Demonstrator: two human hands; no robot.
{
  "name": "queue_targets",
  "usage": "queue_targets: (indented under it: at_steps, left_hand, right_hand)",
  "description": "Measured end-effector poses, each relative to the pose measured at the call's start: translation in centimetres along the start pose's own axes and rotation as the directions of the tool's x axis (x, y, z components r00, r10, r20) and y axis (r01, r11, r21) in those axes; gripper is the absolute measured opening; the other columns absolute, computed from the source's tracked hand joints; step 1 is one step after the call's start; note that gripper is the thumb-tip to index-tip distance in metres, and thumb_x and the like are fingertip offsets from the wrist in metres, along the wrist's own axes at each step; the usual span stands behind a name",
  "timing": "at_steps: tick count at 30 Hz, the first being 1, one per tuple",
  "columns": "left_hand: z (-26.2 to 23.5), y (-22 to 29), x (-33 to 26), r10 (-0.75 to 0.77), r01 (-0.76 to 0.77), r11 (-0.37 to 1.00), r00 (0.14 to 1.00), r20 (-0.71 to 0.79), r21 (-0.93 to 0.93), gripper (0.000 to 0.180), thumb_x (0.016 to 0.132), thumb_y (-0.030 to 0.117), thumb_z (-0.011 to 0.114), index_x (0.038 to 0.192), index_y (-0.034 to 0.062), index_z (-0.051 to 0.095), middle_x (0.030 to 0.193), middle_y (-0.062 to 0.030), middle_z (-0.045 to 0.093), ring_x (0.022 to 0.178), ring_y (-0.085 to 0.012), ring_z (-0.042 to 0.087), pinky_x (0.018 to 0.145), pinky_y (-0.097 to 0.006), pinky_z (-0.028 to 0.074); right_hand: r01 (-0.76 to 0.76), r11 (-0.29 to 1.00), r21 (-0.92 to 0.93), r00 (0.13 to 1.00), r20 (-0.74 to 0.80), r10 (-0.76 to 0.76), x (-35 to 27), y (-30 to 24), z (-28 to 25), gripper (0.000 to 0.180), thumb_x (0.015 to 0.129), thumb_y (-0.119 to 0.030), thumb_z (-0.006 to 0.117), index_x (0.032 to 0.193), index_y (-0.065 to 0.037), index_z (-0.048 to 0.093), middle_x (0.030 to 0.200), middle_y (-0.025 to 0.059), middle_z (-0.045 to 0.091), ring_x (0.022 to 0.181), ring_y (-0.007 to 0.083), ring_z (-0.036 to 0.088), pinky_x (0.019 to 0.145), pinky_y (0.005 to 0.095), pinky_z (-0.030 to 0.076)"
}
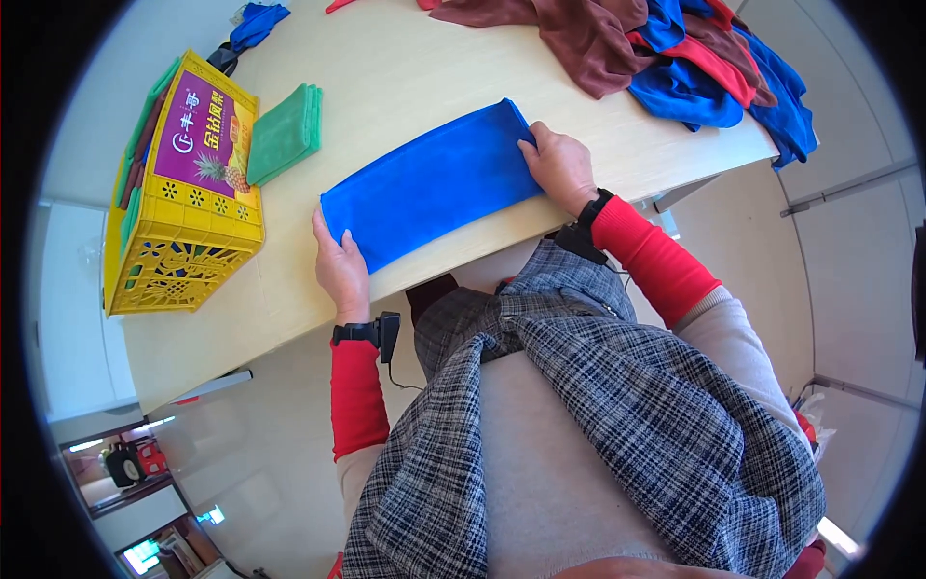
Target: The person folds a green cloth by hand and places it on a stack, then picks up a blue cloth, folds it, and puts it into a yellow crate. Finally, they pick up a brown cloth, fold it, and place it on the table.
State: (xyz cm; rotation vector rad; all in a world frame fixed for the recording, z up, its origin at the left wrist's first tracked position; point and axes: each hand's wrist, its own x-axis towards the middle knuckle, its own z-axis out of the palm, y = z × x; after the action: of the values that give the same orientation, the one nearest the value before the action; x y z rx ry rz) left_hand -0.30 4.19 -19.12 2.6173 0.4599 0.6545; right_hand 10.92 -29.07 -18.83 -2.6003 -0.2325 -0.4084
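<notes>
A blue cloth [434, 188], folded into a long flat strip, lies slantwise at the table's near edge. My left hand [340, 265] grips its left end, thumb on top and the other fingers along the edge. At the opposite end, my right hand [559, 166] pinches the cloth's right side, its fingertips partly hidden. The strip is held straight between both hands. Beyond my left hand, a small stack of folded green cloths [285, 135] rests against a yellow crate.
The yellow plastic crate [188, 232] with a purple label stands at the left, folded cloths showing inside. A loose heap of brown, red and blue cloths [666, 58] covers the table's far right and hangs over its edge. A crumpled blue cloth [258, 24] lies at the far left.
</notes>
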Motion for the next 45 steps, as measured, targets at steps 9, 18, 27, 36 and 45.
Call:
queue_targets:
  at_steps: [9, 18, 27, 36, 45]
  left_hand:
    - [-0.6, 0.9, -1.0, -0.015, 0.015, 0.99, 1.0, -0.003, 0.14, 0.058, 0.099, 0.015, 0.058, 0.151, 0.0184, 0.033, 0.107, -0.0201, 0.072, 0.091, -0.0404, 0.07, 0.077, -0.049, 0.054]
    - [-2.0, 2.5, -1.0, 0.085, -0.075, 0.965, 0.996, -0.026, 0.252, 0.047, 0.098, 0.019, 0.06, 0.142, 0.0078, 0.047, 0.131, -0.0184, 0.061, 0.111, -0.0372, 0.063, 0.09, -0.048, 0.05]
    - [4.0, 4.4, 0.9, 0.506, -0.55, 0.823, 0.824, 0.254, 0.142, 0.053, 0.102, 0.034, 0.053, 0.147, 0.0071, 0.047, 0.154, -0.0175, 0.043, 0.144, -0.0377, 0.036, 0.117, -0.06, 0.023]
    - [3.6, 2.2, 1.6, 0.242, -0.342, 0.888, 0.916, 0.321, 0.306, 0.062, 0.104, 0.053, 0.04, 0.157, 0.0209, 0.035, 0.164, -0.0141, 0.029, 0.151, -0.0392, 0.023, 0.118, -0.064, 0.016]
    - [2.4, 0.1, 2.2, 0.063, -0.163, 0.937, 0.949, 0.309, 0.309, 0.068, 0.103, 0.059, 0.037, 0.157, 0.0169, 0.034, 0.164, -0.0167, 0.026, 0.149, -0.0417, 0.024, 0.117, -0.064, 0.02]
  right_hand:
    - [0.049, 0.997, -0.053, 0.999, 0.007, -0.049, -0.1, 0.4, 0.0, 0.024, 0.099, -0.031, 0.059, 0.103, -0.007, 0.061, 0.073, 0.0194, 0.069, 0.07, 0.0407, 0.068, 0.066, 0.0513, 0.054]
    - [0.132, 0.982, -0.135, 0.989, -0.042, -0.139, -0.1, -1.5, -4.1, 0.031, 0.095, -0.024, 0.063, 0.119, -0.004, 0.059, 0.107, 0.0205, 0.069, 0.099, 0.0361, 0.068, 0.077, 0.0464, 0.055]
    - [0.511, 0.841, 0.179, 0.844, 0.08, -0.53, -2.5, -10.2, 5.5, 0.063, 0.099, -0.048, 0.051, 0.143, -0.003, 0.049, 0.148, 0.0184, 0.05, 0.141, 0.0393, 0.04, 0.117, 0.0539, 0.028]
    - [0.398, 0.9, -0.177, 0.91, 0.202, -0.362, 0.7, -3.8, 3.3, 0.064, 0.103, -0.053, 0.041, 0.152, -0.012, 0.044, 0.159, 0.0133, 0.038, 0.148, 0.0379, 0.03, 0.12, 0.053, 0.023]
    - [0.275, 0.94, -0.203, 0.953, 0.185, -0.239, 1.9, -0.6, 3.0, 0.064, 0.104, -0.053, 0.04, 0.154, -0.013, 0.041, 0.159, 0.0132, 0.037, 0.147, 0.0377, 0.031, 0.12, 0.0526, 0.024]
